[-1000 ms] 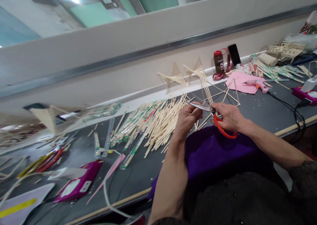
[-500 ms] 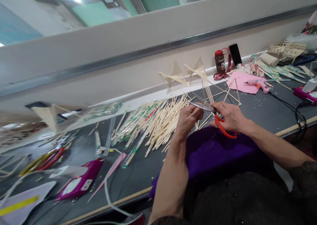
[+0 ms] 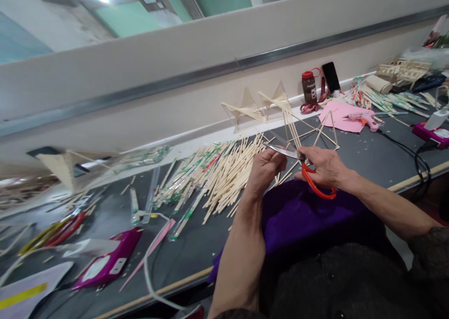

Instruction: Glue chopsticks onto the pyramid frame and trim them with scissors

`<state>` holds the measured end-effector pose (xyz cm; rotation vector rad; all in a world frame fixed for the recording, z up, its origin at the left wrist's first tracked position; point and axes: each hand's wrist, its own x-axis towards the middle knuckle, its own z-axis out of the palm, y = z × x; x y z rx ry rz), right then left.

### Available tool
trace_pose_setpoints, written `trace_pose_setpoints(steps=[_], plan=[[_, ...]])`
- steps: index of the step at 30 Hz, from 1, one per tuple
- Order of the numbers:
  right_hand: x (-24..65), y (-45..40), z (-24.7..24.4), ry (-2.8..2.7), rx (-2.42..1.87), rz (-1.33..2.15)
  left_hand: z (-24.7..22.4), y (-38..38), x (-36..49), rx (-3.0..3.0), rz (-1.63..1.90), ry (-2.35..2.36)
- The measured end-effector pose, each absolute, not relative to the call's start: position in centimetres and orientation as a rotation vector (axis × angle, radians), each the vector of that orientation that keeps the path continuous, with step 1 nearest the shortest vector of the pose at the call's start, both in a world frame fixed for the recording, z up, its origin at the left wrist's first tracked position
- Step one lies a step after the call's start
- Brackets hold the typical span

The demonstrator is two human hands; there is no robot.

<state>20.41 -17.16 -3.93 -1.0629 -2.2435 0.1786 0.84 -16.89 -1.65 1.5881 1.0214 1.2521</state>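
Observation:
In the head view, my right hand [image 3: 324, 164] is closed around a pair of scissors [image 3: 286, 151] near the pivot. Their orange-red handle loops [image 3: 318, 188] hang below the palm, and the metal blades point left. My left hand [image 3: 264, 169] is closed at the blade tips, its fingers curled in; whatever they pinch is hidden. Purple cloth [image 3: 298, 216] lies under both hands. Just beyond them, a frame of thin wooden sticks [image 3: 292, 129] stands on the dark table, and a heap of loose bamboo sticks [image 3: 229, 174] lies to the left.
A pink glue gun [image 3: 365, 119] rests on pink sheet [image 3: 331, 115] at right, near a red-capped bottle [image 3: 309, 89] and a phone [image 3: 330, 77]. Plastic-wrapped sticks [image 3: 191, 169], a magenta power strip [image 3: 108, 258] and red-handled pliers [image 3: 68, 230] lie to the left.
The view has shifted slightly, so things on the table sit a little further left. Both hands keep their hold, and the scissors look almost unchanged.

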Motion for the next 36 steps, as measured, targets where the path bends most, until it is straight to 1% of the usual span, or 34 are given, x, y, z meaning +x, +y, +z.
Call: trace_pose_setpoints(steps=[8,13,17,19,22,25,29,33,36], plan=[[20.4,-17.0,-3.4,-2.265,-1.114,0.178,-1.8,-16.6,0.9,1.523,1.291,1.019],[20.6,-16.9,-2.9,-2.246,-0.996,0.17,-0.7,-17.1,0.9,1.465,1.331,0.973],[22.6,-18.1,-2.4,-2.274,-0.955,0.13,0.4,-17.4,0.2,1.322,1.512,0.911],[24.8,-19.0,-2.0,-2.229,-1.06,0.105,0.6,-17.4,0.0,1.283,1.575,0.852],[29.2,-19.4,-1.3,-2.11,-1.303,0.092,0.3,-17.3,0.3,1.314,1.515,0.849],[33.6,-17.8,-0.6,-1.976,-1.768,0.047,-0.4,-17.1,0.8,1.379,1.4,0.879],[36.8,-14.0,-0.8,-2.049,-2.235,0.039,-1.0,-17.0,1.6,1.45,1.287,0.91],[36.5,-10.8,-1.6,-2.172,-2.364,0.016,-1.1,-17.3,2.3,1.531,1.16,0.921],[35.5,-9.6,-2.0,-2.119,-2.383,-0.09,-1.0,-17.5,2.6,1.578,1.118,0.916]])
